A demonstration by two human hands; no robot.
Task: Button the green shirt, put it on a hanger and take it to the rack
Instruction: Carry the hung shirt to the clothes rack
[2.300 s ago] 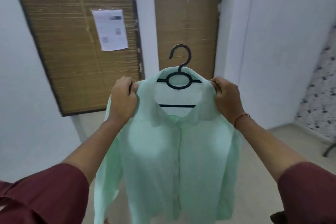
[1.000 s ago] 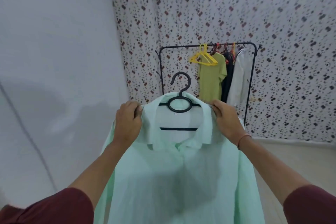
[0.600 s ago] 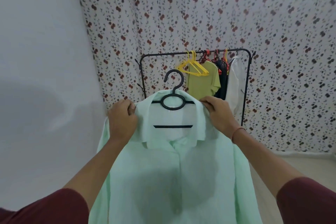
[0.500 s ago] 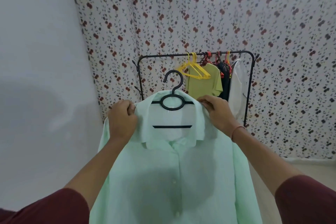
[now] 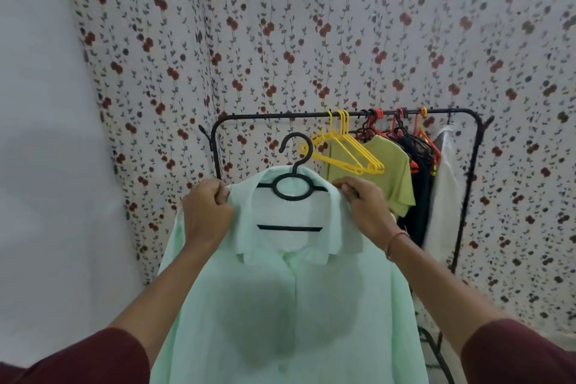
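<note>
The pale green shirt (image 5: 290,305) hangs buttoned on a black hanger (image 5: 293,188), held up in front of me. My left hand (image 5: 205,212) grips the shirt's left shoulder at the hanger's end. My right hand (image 5: 364,209) grips the right shoulder in the same way. The hanger's hook points up and left, free of any rail. The black clothes rack (image 5: 467,184) stands just behind the shirt, its top rail above the hook. The shirt's lower part runs out of the frame.
On the rack's rail hang empty yellow hangers (image 5: 346,153), an olive shirt (image 5: 389,178), dark garments (image 5: 417,184) on red hangers and a white garment (image 5: 442,196). The rail's left stretch is bare. A flowered wall (image 5: 280,40) is behind, a plain white wall (image 5: 37,165) on the left.
I turned from the bamboo-blind doorway to the flowered wall and came closer to the rack, which looks larger now. Both hands kept their grip on the shirt's shoulders.
</note>
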